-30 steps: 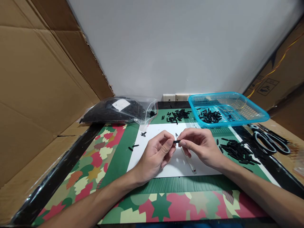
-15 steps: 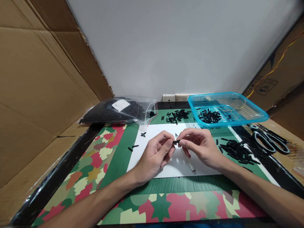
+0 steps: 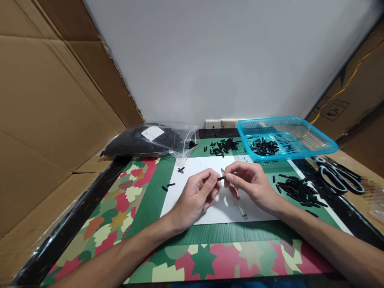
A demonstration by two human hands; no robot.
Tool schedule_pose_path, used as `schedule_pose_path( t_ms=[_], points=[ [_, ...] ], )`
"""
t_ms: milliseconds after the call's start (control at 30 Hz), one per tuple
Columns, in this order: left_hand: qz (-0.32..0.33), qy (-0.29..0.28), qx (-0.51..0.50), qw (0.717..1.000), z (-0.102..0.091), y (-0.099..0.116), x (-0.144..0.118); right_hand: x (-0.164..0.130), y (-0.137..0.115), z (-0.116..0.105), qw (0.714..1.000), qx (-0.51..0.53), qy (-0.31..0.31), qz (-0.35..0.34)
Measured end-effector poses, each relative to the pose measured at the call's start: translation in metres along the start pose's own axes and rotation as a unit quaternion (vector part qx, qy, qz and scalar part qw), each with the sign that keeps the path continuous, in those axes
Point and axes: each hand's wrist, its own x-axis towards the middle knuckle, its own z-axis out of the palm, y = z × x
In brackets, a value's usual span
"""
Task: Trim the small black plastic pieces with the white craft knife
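Both hands meet above the white sheet (image 3: 210, 208) at the centre of the tabletop (image 3: 192, 256). The left hand (image 3: 195, 198) is narrowed to a pinch, thumb and forefinger closed on one end of a small black piece (image 3: 221, 178). The right hand (image 3: 250, 186) closes its thumb and forefinger tips at the other end of the same piece; whether it grips or merely touches cannot be told. The piece sits between the two sets of fingertips, held clear above the sheet, lying roughly level.

A slim craft knife (image 3: 240, 208) lies on the sheet under the right hand, blade end toward 12 o'clock, partly hidden by the fingers.

From the held piece:
- At 10 o'clock, near, a few stray black pieces (image 3: 171, 185) lie at the sheet's left edge, and a small cross-shaped offcut (image 3: 181, 169) lies just beyond them.
- At 12 o'clock, a loose pile of black pieces (image 3: 223, 146) rests on the green mat past the sheet.
- At 1 o'clock, a blue plastic basket (image 3: 315, 138) stands tilted with a cluster of black pieces inside it.
- At 3 o'clock, a second heap of black pieces (image 3: 297, 190) lies on the mat, just beside the right wrist.
- Further at 3 o'clock, scissors (image 3: 339, 176) lie on the black border, well apart from the hands.
- At 10 o'clock, far, a clear bag (image 3: 150, 140) full of black stock lies against the cardboard wall (image 3: 45, 100).
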Motion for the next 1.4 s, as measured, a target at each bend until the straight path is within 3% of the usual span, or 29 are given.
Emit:
schedule_pose_path(
  t_ms=[500, 767, 1400],
  points=[
    [-0.029, 0.003, 0.012, 1.0, -0.003, -0.004, 0.002, -0.001, 0.003, 0.0, 0.995, 0.057, -0.048, 0.069],
    [-0.027, -0.03, 0.013, 0.999, -0.003, -0.002, 0.001, 0.0, 0.005, -0.002, 0.994, 0.07, -0.055, 0.067],
    [-0.031, -0.027, 0.009, 0.999, -0.004, -0.007, 0.001, -0.005, 0.013, 0.001, 0.991, 0.08, -0.082, 0.069]
  ],
)
